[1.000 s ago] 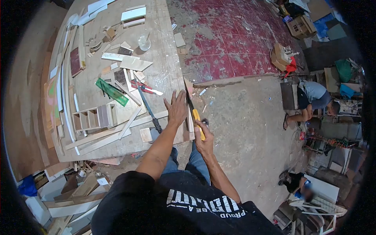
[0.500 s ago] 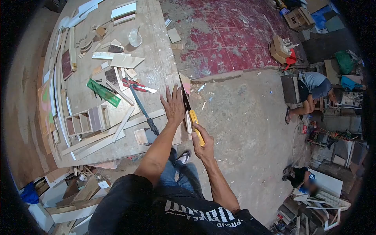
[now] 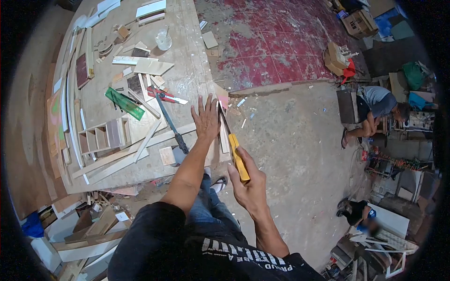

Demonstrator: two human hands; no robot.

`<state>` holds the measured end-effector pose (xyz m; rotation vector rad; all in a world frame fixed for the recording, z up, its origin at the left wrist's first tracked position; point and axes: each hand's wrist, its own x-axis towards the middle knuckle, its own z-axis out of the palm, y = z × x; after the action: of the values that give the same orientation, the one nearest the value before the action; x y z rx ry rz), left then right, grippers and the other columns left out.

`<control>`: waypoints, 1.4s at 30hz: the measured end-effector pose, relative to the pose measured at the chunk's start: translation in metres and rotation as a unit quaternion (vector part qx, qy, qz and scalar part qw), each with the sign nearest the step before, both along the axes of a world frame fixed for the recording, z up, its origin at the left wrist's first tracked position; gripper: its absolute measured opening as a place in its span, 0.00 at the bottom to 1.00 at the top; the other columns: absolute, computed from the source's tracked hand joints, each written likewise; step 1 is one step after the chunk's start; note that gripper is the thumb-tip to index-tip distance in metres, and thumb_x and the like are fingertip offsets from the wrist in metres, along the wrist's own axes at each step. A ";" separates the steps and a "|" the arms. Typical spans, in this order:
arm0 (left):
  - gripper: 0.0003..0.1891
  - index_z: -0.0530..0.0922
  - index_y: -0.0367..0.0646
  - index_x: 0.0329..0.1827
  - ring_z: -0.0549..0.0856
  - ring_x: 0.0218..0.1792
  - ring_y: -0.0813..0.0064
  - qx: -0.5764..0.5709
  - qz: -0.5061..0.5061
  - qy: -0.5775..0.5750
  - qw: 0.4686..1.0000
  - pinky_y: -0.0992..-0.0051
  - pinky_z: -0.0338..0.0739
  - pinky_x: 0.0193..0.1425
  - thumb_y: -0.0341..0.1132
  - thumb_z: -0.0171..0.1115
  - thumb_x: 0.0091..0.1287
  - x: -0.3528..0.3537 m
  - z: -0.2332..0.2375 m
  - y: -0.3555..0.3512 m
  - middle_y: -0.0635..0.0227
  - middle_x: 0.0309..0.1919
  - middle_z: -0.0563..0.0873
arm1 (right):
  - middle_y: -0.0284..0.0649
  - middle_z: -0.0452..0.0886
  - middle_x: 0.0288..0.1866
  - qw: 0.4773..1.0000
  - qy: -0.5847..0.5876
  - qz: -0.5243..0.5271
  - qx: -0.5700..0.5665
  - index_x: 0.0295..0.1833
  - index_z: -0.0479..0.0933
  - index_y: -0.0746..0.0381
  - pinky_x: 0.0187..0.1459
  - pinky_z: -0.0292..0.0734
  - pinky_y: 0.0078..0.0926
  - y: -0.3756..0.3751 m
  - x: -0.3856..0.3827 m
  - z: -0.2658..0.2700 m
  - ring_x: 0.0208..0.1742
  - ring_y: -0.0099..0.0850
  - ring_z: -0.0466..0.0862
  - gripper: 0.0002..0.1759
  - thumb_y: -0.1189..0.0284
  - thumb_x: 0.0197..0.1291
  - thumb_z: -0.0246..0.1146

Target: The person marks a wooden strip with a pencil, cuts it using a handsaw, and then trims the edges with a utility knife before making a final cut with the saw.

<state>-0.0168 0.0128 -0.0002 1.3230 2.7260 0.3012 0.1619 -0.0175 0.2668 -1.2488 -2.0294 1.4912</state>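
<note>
My left hand (image 3: 206, 121) lies flat with fingers spread at the right edge of the wooden worktable (image 3: 191, 56), pressing beside a narrow strip of wood (image 3: 224, 138). In my right hand (image 3: 252, 185) is a handsaw (image 3: 237, 154), gripped by its yellow handle. Its dark blade runs forward along the table edge, close by my left fingers. Left of that hand lie a red utility knife (image 3: 171, 97) and a long blue-grey tool with a black grip (image 3: 169, 122).
Wood offcuts (image 3: 152, 67), a green plastic piece (image 3: 124, 104), a small compartmented wooden frame (image 3: 104, 137) and a clear cup (image 3: 163, 40) are on the table. Scrap wood (image 3: 93, 241) is piled at lower left. Two people (image 3: 377, 100) sit at the right.
My right hand has drawn the saw back toward my body and slightly right. My left hand stays flat at the table edge.
</note>
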 end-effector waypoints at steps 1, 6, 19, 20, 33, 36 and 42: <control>0.40 0.67 0.53 0.80 0.49 0.86 0.54 0.017 -0.005 0.044 0.999 0.36 0.44 0.81 0.43 0.70 0.63 -0.001 -0.009 0.000 0.71 0.86 0.55 | 0.56 0.88 0.56 0.999 -0.032 0.010 -0.011 0.69 0.76 0.69 0.53 0.82 0.30 0.001 0.001 0.006 0.52 0.35 0.90 0.24 0.73 0.71 0.66; 0.38 0.67 0.53 0.80 0.50 0.86 0.55 -0.009 -0.016 0.045 0.999 0.37 0.45 0.81 0.46 0.67 0.66 0.000 0.002 -0.005 0.71 0.87 0.55 | 0.55 0.89 0.52 0.999 -0.010 -0.004 0.033 0.65 0.79 0.68 0.50 0.83 0.30 0.026 -0.034 -0.036 0.49 0.36 0.91 0.21 0.72 0.71 0.67; 0.30 0.63 0.48 0.83 0.50 0.87 0.56 0.056 0.011 -0.040 0.998 0.39 0.41 0.83 0.39 0.49 0.77 0.006 0.007 -0.004 0.68 0.86 0.57 | 0.52 0.87 0.60 0.989 0.123 -0.028 0.083 0.72 0.75 0.64 0.57 0.80 0.29 -0.029 0.035 -0.159 0.57 0.34 0.88 0.25 0.74 0.72 0.65; 0.30 0.63 0.48 0.83 0.50 0.87 0.56 0.054 0.009 -0.040 0.998 0.39 0.41 0.83 0.39 0.49 0.77 0.008 0.005 -0.006 0.68 0.86 0.57 | 0.54 0.88 0.56 0.983 0.132 -0.017 0.128 0.72 0.75 0.63 0.52 0.83 0.29 -0.029 0.033 -0.159 0.52 0.34 0.90 0.26 0.76 0.70 0.66; 0.34 0.61 0.53 0.84 0.52 0.86 0.55 0.012 -0.007 0.007 1.000 0.39 0.46 0.83 0.41 0.55 0.75 0.012 0.014 -0.014 0.70 0.86 0.58 | 0.44 0.88 0.46 0.999 -0.017 -0.027 -0.017 0.69 0.76 0.68 0.45 0.78 0.24 -0.017 0.009 0.021 0.41 0.23 0.82 0.24 0.68 0.73 0.66; 0.32 0.61 0.52 0.84 0.52 0.86 0.56 0.033 -0.011 -0.003 0.999 0.40 0.44 0.83 0.42 0.52 0.77 0.012 0.015 -0.018 0.70 0.86 0.57 | 0.61 0.88 0.47 0.999 -0.022 0.002 0.038 0.68 0.76 0.69 0.47 0.84 0.35 -0.007 0.002 0.026 0.47 0.37 0.91 0.24 0.66 0.74 0.64; 0.34 0.58 0.54 0.86 0.49 0.86 0.56 0.029 -0.008 -0.028 0.999 0.41 0.42 0.83 0.45 0.52 0.77 0.008 0.000 -0.014 0.76 0.87 0.56 | 0.48 0.89 0.44 0.995 -0.014 -0.002 0.101 0.62 0.80 0.71 0.46 0.80 0.28 0.034 -0.048 -0.020 0.42 0.27 0.84 0.20 0.66 0.74 0.64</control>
<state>-0.0089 -0.0014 -0.0005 1.3273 2.6784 0.4121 0.1142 0.0163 0.2467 -1.1975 -2.1330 1.2363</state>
